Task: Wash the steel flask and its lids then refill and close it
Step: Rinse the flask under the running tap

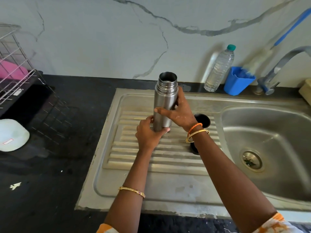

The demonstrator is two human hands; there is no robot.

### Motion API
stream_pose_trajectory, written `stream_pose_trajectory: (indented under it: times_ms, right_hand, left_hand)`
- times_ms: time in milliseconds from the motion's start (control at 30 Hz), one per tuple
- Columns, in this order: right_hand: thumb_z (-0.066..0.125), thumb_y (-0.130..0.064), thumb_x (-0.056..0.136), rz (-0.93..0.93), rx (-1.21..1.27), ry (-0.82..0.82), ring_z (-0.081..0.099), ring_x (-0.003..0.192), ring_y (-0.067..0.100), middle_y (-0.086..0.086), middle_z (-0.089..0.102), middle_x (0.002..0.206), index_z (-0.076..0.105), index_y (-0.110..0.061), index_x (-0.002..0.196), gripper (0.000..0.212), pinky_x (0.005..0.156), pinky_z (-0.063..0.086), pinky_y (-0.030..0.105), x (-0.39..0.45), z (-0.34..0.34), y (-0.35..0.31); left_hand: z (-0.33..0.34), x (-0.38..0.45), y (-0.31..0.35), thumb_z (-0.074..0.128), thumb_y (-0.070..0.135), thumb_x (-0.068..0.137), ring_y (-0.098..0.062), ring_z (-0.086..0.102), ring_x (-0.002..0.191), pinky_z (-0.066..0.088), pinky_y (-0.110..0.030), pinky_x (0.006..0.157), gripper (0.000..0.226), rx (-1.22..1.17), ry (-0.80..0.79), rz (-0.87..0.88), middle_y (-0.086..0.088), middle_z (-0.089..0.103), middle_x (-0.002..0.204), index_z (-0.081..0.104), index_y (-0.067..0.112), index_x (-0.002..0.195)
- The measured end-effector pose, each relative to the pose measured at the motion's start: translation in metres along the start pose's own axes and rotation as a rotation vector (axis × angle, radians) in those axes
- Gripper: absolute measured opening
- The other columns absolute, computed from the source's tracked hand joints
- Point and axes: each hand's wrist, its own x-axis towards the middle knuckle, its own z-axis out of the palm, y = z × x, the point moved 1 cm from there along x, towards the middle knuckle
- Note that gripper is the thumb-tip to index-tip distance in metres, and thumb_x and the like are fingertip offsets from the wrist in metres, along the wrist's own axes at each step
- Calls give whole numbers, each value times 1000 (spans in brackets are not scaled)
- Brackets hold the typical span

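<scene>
The steel flask stands upright with its mouth open over the ribbed draining board of the sink. My left hand grips its base from the left. My right hand wraps round the middle of the body from the right, thumb across the front. A dark lid lies open side up on the board just right of my right wrist. Below that wrist a second dark lid shows partly, hidden by my forearm.
The sink bowl with its drain lies to the right, under a curved tap. A clear plastic bottle and a blue tub holding a brush stand by the wall. A wire dish rack and a white lid sit on the black counter at left.
</scene>
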Motion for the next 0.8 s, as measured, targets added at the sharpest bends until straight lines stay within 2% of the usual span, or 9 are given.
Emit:
stream_pose_trajectory:
  times_ms: [200,267,333,433,533,600,667,733,800]
  right_hand:
    - [80,-7,71,34,2,-68,55,98,-1,-12,53,112,35,-17,132,76,76,49,10,6,-6,-1]
    - [80,-8,71,50,-14,-76,55,99,3,-9,54,114,35,-18,132,77,78,50,14,5,-5,-2]
    - [82,-10,69,84,-46,-95,55,102,10,-3,54,118,32,-18,134,82,87,51,25,4,-6,-2]
    - [82,-16,70,165,-114,-121,50,118,19,5,49,131,26,-15,140,90,100,46,38,-3,-11,0]
    - [80,-27,73,283,-221,-192,39,133,24,12,40,145,23,-14,145,92,106,37,35,-15,-27,-13]
    - [75,-32,78,354,-353,-285,46,127,22,9,43,143,32,-12,142,80,98,40,29,-27,-50,-31]
    - [72,-37,77,383,-349,-374,56,115,18,4,53,133,43,-15,136,69,95,46,28,-46,-78,-44]
    - [70,-35,80,394,-201,-434,63,107,19,4,65,119,51,-16,130,57,95,50,32,-69,-106,-46]
    - [67,-30,84,448,143,-370,66,104,22,11,71,106,56,-14,124,44,95,51,36,-90,-130,-36]
  left_hand:
    - [3,-3,8,84,56,55,-23,54,110,42,-45,93,71,44,47,-39,4,62,113,58,24,113]
    - [5,-4,9,84,54,57,-24,52,113,37,-44,92,71,56,48,-60,3,62,115,57,23,115]
    - [6,-5,9,84,51,60,-26,49,118,35,-45,95,72,76,38,-84,0,59,121,56,21,119]
    - [3,-10,11,83,48,63,-29,41,126,32,-49,102,85,131,-5,-136,-7,49,133,45,17,132]
    - [-2,-21,18,82,42,68,-32,38,128,32,-49,101,87,116,28,-207,-11,40,137,37,12,137]
    - [-8,-31,28,77,35,74,-32,46,119,36,-45,97,66,105,66,-246,-11,46,126,43,11,126]
    - [-12,-40,41,68,31,81,-29,58,100,43,-39,89,35,120,-2,-218,-4,59,101,50,13,106]
    - [-11,-49,56,62,29,84,-24,64,80,50,-32,74,17,96,-149,-138,-1,65,80,58,13,90]
    - [-3,-57,74,61,25,87,-14,61,66,46,-22,57,12,78,-259,5,5,61,69,60,15,80]
